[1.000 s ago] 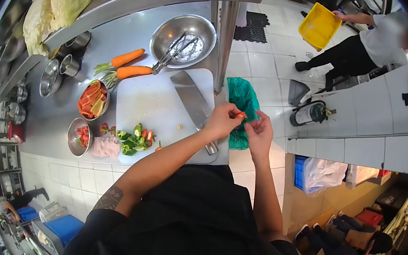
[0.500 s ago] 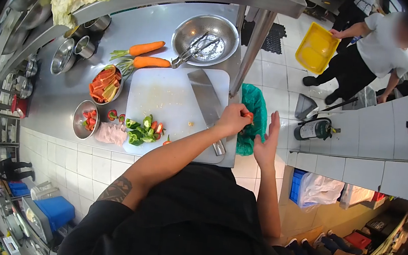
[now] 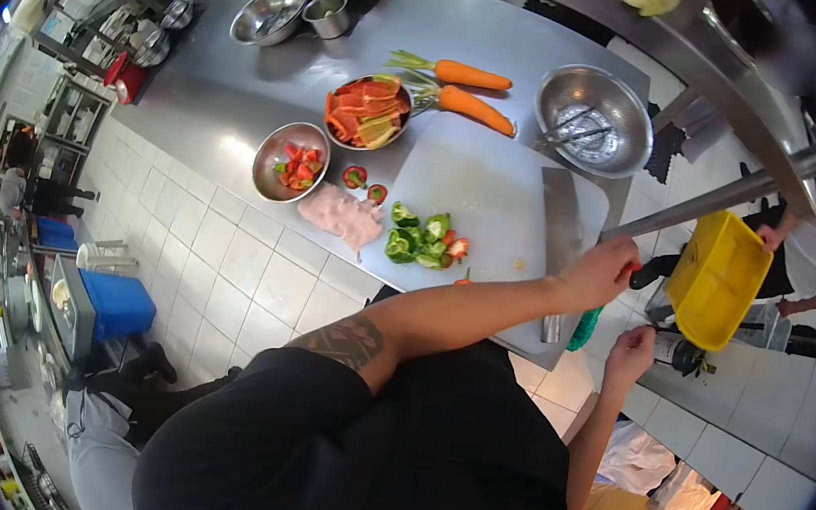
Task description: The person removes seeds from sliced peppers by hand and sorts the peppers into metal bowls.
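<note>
My left hand (image 3: 602, 274) is closed, with a small piece of red pepper (image 3: 635, 270) at its fingertips. It is above the right edge of the white cutting board (image 3: 482, 183), over the handle of a cleaver (image 3: 561, 217) lying there. Lower right, my right hand (image 3: 629, 355) is raised with its fingers curled together; whatever they may hold is hidden. Cut green peppers (image 3: 417, 238) with some red pieces (image 3: 456, 248) lie at the board's left. Part of a green bin liner (image 3: 584, 328) shows below my left hand.
Left of the board are a bowl of cut peppers (image 3: 366, 109), a bowl of red pieces (image 3: 270, 164) and a pink cloth (image 3: 340, 215). Carrots (image 3: 475, 107) and a colander with tongs (image 3: 630, 160) are behind. A shelf post (image 3: 706, 203) stands right; a person holds a yellow crate (image 3: 717, 280) nearby.
My view has turned left, shifting the counter rightward in view. My left hand has drawn back from over the green liner. My right hand's fingers went from spread to curled. The yellow crate appears nearer.
</note>
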A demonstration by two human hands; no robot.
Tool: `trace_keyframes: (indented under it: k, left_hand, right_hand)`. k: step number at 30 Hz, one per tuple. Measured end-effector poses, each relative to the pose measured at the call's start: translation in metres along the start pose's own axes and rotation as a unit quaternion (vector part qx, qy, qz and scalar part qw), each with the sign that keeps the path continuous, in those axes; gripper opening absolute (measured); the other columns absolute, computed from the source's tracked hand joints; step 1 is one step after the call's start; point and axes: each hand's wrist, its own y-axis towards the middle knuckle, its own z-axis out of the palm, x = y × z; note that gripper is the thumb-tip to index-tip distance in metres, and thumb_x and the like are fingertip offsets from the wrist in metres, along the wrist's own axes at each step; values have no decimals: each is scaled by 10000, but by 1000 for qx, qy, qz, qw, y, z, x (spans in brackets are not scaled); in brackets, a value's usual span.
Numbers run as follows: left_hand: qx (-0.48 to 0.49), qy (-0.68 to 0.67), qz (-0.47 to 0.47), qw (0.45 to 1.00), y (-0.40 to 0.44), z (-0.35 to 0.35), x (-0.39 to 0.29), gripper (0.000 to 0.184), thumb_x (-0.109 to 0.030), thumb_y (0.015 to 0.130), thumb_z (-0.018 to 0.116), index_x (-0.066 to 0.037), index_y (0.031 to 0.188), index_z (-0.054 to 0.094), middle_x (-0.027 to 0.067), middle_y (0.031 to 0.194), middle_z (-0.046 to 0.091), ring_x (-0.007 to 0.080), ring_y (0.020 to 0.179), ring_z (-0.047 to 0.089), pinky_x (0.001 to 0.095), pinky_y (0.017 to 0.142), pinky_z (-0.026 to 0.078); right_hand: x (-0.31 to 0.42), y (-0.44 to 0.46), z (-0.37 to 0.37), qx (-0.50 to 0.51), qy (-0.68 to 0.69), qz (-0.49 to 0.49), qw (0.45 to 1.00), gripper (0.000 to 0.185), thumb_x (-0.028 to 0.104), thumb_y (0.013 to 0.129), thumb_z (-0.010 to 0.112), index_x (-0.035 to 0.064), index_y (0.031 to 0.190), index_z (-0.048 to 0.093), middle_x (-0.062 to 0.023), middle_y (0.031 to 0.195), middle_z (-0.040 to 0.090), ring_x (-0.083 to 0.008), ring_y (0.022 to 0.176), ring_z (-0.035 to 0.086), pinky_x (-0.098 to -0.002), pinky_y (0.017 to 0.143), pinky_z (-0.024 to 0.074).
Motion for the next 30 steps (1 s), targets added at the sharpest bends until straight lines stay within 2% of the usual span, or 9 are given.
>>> trace_keyframes:
  k: [5,11,14,17,20,24,26,28,30]
  left_hand:
    - [-120,21,-174,977,-33,-155,14,211,-82,929,659,-42,1131,614,113,980,656,193,839,647,337,738,537]
    - [-134,433,-103,885,-113,-357,36,239,-37,895,639,-33,1131,681,150,1128,625,323,999,620,428,852,529]
    - [40,487,-156,858,-136,-364,40,266,-83,912,624,-24,1166,679,158,1193,618,365,1109,564,479,941,489]
    - [-58,508,-94,854,-124,-346,22,274,-115,919,620,-17,1168,681,156,1279,597,376,1176,535,479,962,483]
    - [-63,378,-131,914,-108,-314,3,296,-80,906,632,-15,1190,677,155,1199,648,371,1116,589,449,942,489]
    - [117,68,-213,968,-97,-251,0,292,-99,926,659,-8,1204,669,123,1054,692,256,885,665,350,765,527]
    - [188,93,-177,962,-82,-229,-4,270,-120,944,664,-12,1191,676,108,1050,694,210,864,668,324,725,530]
    - [232,-222,-446,835,-67,-203,0,234,-134,969,667,-11,1166,689,88,1025,702,144,834,658,303,706,532]
    - [210,-281,-447,823,-62,-171,19,250,-123,963,682,6,1176,675,86,1042,707,137,860,664,289,741,544]
  right_hand:
    - [43,-13,7,-39,-76,-120,989,985,-58,753,638,120,1616,197,-193,1631,291,-372,1468,353,-437,1176,324]
    - [118,-33,42,141,139,-73,977,519,-28,849,649,58,1355,571,-108,1200,655,-194,954,647,-329,806,535]
    - [162,-46,70,220,115,-141,958,282,15,843,679,54,1122,664,-124,996,676,-215,812,666,-320,691,536]
    - [208,-72,90,287,131,-162,935,175,28,840,691,45,1012,667,-128,933,660,-242,817,671,-332,706,534]
    - [211,-91,110,275,17,-258,926,180,-1,849,704,23,1024,668,-82,838,621,-154,774,619,-281,710,505]
    - [198,-87,115,312,184,-125,924,168,-18,867,696,34,1026,676,-59,918,624,-141,806,623,-274,715,509]
    - [200,-81,101,293,276,-78,912,154,-30,869,691,31,1010,677,-55,937,618,-150,806,628,-269,712,512]
    - [200,-74,86,257,322,-95,906,224,-38,873,707,16,1086,663,1,924,577,-104,805,592,-225,680,493]
    - [190,-70,85,144,340,-64,927,269,-52,864,707,11,1118,645,1,905,569,-98,812,589,-214,675,492]
